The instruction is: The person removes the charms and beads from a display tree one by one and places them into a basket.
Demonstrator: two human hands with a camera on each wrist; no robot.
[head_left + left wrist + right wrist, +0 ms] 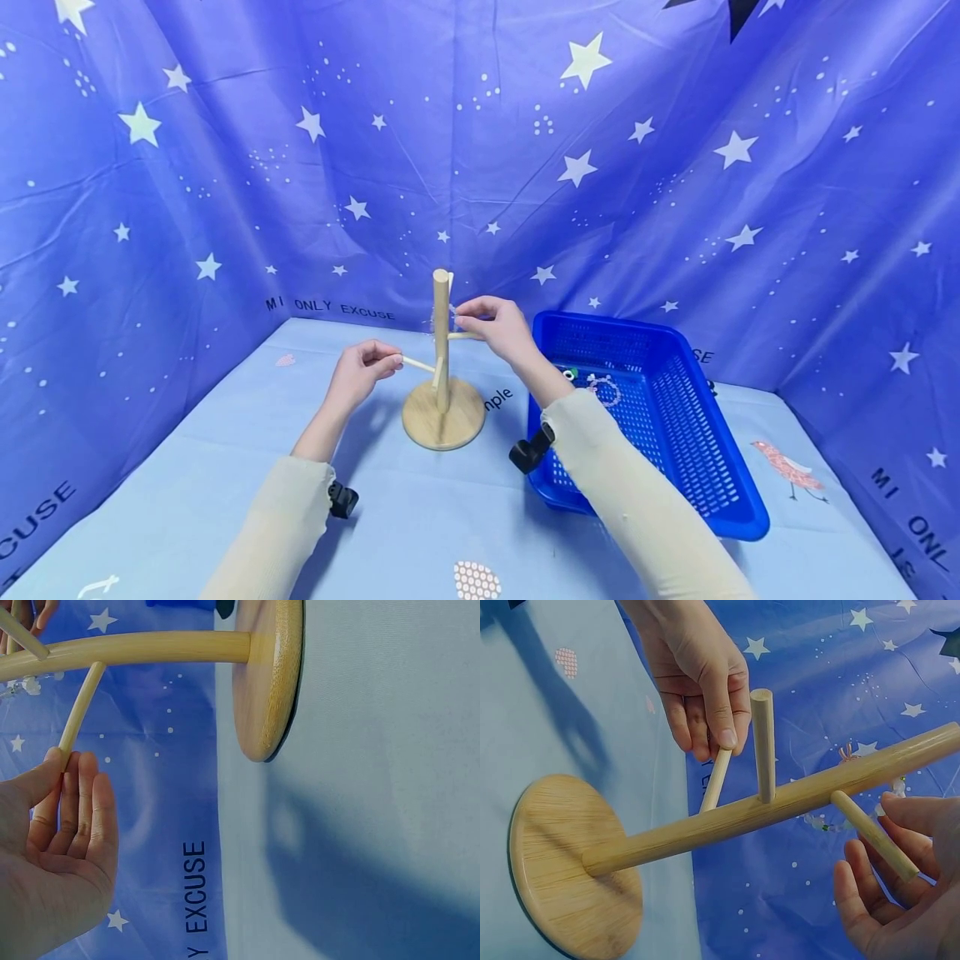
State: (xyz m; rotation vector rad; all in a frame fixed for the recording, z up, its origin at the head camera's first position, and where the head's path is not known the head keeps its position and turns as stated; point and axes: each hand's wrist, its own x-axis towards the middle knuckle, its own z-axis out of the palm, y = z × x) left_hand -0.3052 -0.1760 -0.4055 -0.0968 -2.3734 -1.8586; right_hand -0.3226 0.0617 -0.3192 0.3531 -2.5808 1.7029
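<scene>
A wooden stand [442,333] with a round base [427,425] and several pegs stands upright on the table. My left hand [360,371] pinches the tip of its lower left peg [79,712] between thumb and fingers. Beside the post, my right hand [495,325] pinches a clear beaded bracelet [816,823] at thumb and fingertips, close to the right-hand peg [874,836]. The bracelet hangs behind the post in the right wrist view, partly hidden by it. White beads [30,685] of it show below the post in the left wrist view.
A blue plastic basket [611,323] stands right of the stand, under my right forearm. Inside lie a pink beaded bracelet [611,392] and a small green and white piece [571,374]. A blue star-printed curtain [450,125] surrounds the pale blue table cover [405,533].
</scene>
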